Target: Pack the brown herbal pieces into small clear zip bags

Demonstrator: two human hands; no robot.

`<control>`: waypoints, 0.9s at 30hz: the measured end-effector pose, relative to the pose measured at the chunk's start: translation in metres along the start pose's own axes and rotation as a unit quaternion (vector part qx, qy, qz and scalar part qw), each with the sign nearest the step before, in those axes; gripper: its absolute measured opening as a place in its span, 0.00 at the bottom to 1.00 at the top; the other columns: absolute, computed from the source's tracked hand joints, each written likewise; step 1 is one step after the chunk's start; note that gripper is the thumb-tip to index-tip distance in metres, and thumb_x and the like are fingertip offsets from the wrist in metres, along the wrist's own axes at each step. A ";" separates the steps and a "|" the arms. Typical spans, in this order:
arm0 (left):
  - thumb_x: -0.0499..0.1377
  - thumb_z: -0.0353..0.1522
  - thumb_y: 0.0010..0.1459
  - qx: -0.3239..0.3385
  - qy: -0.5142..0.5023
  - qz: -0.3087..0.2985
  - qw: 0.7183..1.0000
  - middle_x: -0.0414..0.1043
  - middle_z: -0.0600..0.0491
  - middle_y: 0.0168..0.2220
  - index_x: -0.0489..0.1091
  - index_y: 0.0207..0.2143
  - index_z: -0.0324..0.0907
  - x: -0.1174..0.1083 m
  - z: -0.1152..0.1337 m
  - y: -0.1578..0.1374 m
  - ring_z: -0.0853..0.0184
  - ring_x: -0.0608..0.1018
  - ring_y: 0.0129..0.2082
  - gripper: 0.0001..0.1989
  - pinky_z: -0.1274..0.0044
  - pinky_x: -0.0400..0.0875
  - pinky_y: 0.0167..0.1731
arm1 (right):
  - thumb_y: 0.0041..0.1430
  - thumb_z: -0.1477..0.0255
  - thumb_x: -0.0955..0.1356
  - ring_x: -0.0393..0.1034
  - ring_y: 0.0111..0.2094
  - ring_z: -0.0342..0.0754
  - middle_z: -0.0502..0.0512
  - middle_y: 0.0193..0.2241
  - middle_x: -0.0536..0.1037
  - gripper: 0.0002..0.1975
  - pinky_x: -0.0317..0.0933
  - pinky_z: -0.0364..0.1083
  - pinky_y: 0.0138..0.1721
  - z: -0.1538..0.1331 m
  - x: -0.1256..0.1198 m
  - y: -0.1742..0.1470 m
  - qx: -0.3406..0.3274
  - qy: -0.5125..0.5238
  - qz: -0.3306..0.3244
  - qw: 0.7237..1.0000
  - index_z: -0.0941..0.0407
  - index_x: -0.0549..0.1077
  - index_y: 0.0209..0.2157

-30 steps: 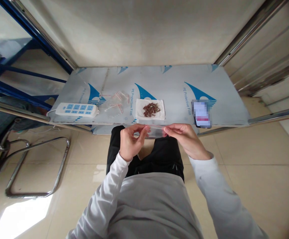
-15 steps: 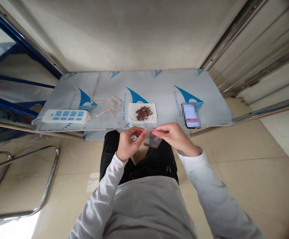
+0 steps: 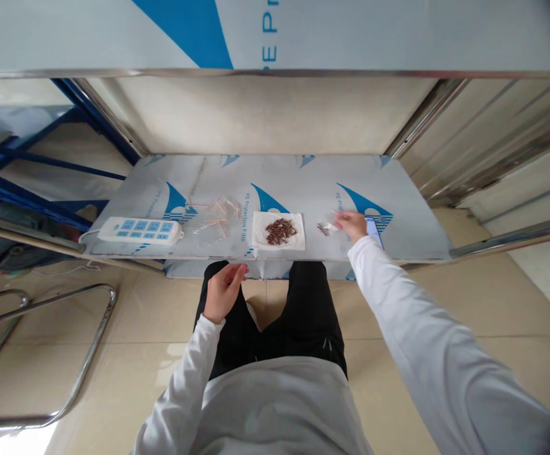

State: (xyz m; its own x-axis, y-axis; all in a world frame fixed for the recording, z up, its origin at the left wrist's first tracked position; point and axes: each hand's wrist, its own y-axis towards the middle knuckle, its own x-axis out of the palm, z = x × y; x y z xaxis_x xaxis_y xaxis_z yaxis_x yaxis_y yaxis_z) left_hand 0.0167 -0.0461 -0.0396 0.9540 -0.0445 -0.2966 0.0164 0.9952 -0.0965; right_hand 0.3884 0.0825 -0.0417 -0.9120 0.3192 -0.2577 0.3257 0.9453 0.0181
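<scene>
On the film-covered shelf [image 3: 275, 174], toward its right half, we have a small clear bag [image 3: 328, 223] lying just left of the fingertips of our right hand [image 3: 353, 226]. That hand is by far the nearer one: its thumb and fingers close on the bag's right end, and from there the bag seems to run leftward, with its contents at the end away from us. Its outline is too faint for us to fix the long axis exactly. Our left hand [image 3: 220, 294] is well apart, over our lap in front of the shelf edge, its fingers curled toward the thumb; we see nothing between them, but cannot tell whether the tips meet.

The bag looks thin and glossy, with a few shiny brown pieces bunched inside. Left of it, a pile of similar short, slender pieces [image 3: 280, 231] sits on a white square holder [image 3: 256, 241]. Farther left we see clear bags with red strips [image 3: 215, 221], then a power strip [image 3: 139, 230]. A phone [image 3: 374, 230] lies partly hidden beyond our right wrist.
</scene>
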 end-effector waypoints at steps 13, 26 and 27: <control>0.62 0.33 0.52 -0.050 0.328 0.236 0.913 0.67 0.36 0.54 0.72 0.45 0.37 -0.051 -0.030 0.116 0.44 0.65 0.57 0.17 0.55 0.57 0.54 | 0.58 0.70 0.63 0.68 0.50 0.59 0.66 0.48 0.76 0.20 0.59 0.58 0.54 -0.051 0.099 -0.091 -0.242 -0.252 0.002 0.937 0.60 0.70 0.51; 0.63 0.44 0.51 0.005 -0.015 0.137 0.990 0.71 0.55 0.25 0.66 0.31 0.40 -0.033 0.006 0.042 0.71 0.72 0.23 0.16 0.79 0.66 0.26 | 0.58 0.59 0.67 0.74 0.47 0.55 0.65 0.50 0.76 0.23 0.71 0.51 0.42 -0.079 0.172 -0.173 -0.074 0.031 -0.134 0.988 0.57 0.70 0.52; 0.64 0.44 0.49 -0.006 -0.087 0.110 0.990 0.70 0.56 0.24 0.66 0.30 0.40 -0.026 0.009 0.030 0.72 0.71 0.22 0.18 0.80 0.65 0.25 | 0.58 0.59 0.68 0.76 0.44 0.54 0.64 0.47 0.78 0.21 0.72 0.50 0.41 -0.082 0.167 -0.175 -0.053 0.057 -0.155 0.985 0.57 0.72 0.49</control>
State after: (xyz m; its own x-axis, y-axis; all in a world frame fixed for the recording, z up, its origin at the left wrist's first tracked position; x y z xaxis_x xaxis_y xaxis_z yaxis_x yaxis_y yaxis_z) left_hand -0.0051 -0.0140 -0.0266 0.9711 0.1903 -0.1439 -0.2004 0.9779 -0.0591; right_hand 0.1586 -0.0245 -0.0085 -0.9876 0.0147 -0.1565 0.0056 0.9983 0.0580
